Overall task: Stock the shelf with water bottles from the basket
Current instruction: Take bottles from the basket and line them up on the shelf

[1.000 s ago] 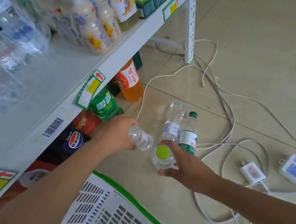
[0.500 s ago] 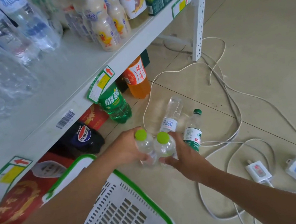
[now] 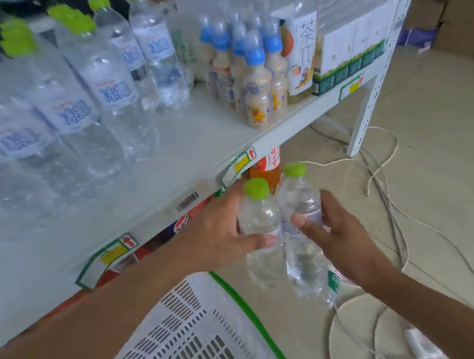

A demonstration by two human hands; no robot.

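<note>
Head view looks down across the white shelf [image 3: 193, 142], and everything I can tell you hangs off that board. Just below its front edge, out in front of it and not yet over it, two small green-capped water bottles stand upright side by side, touching. The left hand [image 3: 216, 237] wraps the left water bottle [image 3: 258, 216], thumb across the front and fingers curled round the far side. The right hand [image 3: 343, 243] grips the right water bottle [image 3: 306, 261] the same way, thumb on the label. Holding them by the middle with caps up looks sensible to me: they can go onto the board standing, with no turning.

On the shelf, toward its left, stocked water bottles [image 3: 111, 87] with green caps fill the back in rows and leave a bare strip along the front edge. I'd judge that strip is where the pair is headed. Toward the shelf's right end stand blue-capped milk drinks [image 3: 259, 90], a tea carton [image 3: 301, 53] and a wrapped pack of cartons [image 3: 354, 45], so water has no room there.

Under the shelf an orange soda bottle [image 3: 265, 172] shows behind the two caps. Below and in front of the shelf sits the white slotted basket [image 3: 192, 339] with a green rim; I cannot see whether more bottles are in it. White cables [image 3: 383, 176] trail on the floor past the shelf's right post.
</note>
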